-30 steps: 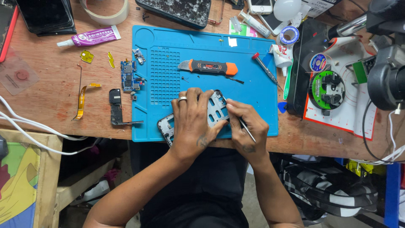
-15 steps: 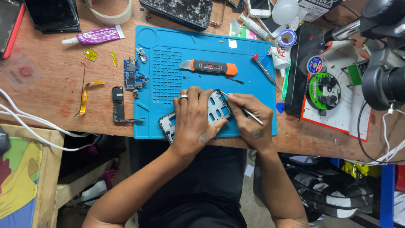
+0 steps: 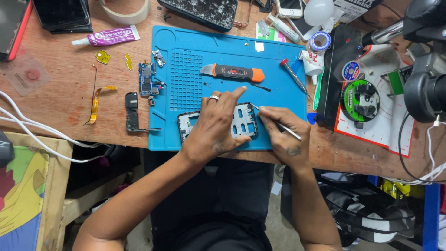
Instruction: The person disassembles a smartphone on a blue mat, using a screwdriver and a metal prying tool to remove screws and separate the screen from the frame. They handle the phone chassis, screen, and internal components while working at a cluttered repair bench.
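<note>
A stripped phone frame (image 3: 244, 120) lies on the blue work mat (image 3: 186, 83) near the table's front edge. My left hand (image 3: 216, 123), a ring on one finger, presses flat on the frame and covers its middle. My right hand (image 3: 281, 135) holds thin metal tweezers (image 3: 278, 123) like a pen, their tip at the frame's right edge. An orange and black utility knife (image 3: 232, 72) rests on the mat above the frame.
A small circuit board (image 3: 147, 79), a black part (image 3: 132, 111) and a gold flex strip (image 3: 95, 104) lie left of the mat. A red-tipped screwdriver (image 3: 293, 75), a glue tube (image 3: 109, 36), a cracked phone (image 3: 204, 11), tape rolls and a microscope (image 3: 425, 83) crowd the back and right.
The view has shifted slightly. Both hands stay on the frame; my left index finger now stretches further up, and my right hand has tilted the tweezers a little.
</note>
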